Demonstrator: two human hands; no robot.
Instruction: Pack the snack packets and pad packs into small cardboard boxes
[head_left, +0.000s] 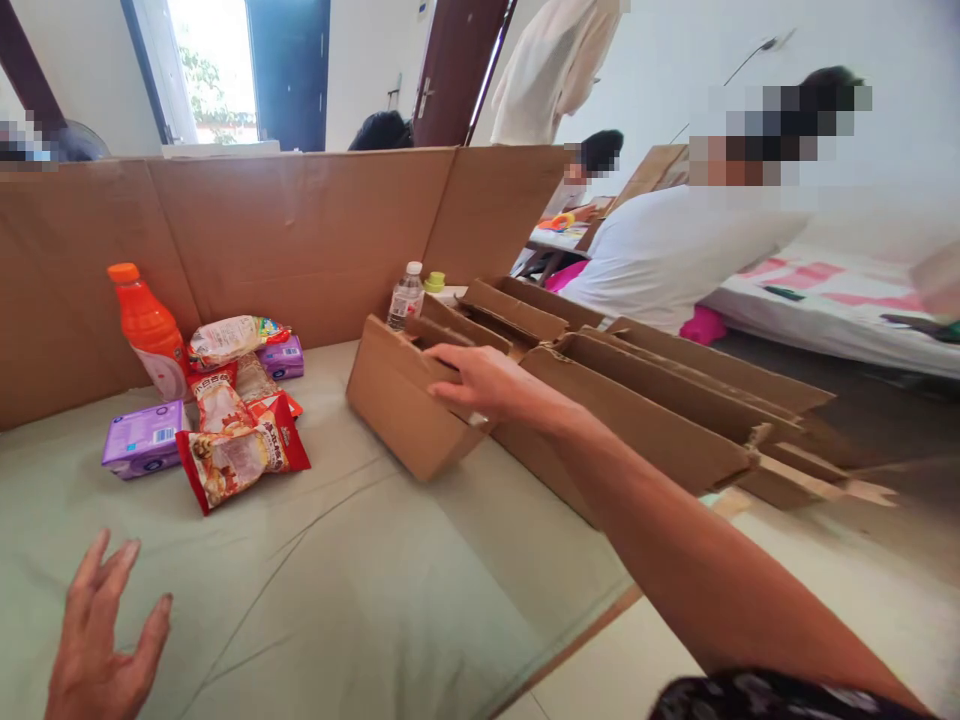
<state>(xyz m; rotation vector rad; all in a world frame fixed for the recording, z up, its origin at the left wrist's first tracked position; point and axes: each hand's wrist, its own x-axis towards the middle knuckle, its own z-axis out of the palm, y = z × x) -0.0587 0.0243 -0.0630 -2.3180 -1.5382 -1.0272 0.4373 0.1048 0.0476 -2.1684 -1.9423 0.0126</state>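
My right hand reaches forward and grips the top edge of a folded cardboard box, the front one of a leaning row of flattened boxes. My left hand hovers at the lower left with fingers spread, holding nothing, above the pale green cloth. At the left lie red snack packets, purple packs and an orange drink bottle.
A tall cardboard screen walls the back and left. A small water bottle stands behind the boxes. A person in white sits at the right by a bed; other people are farther back near a doorway.
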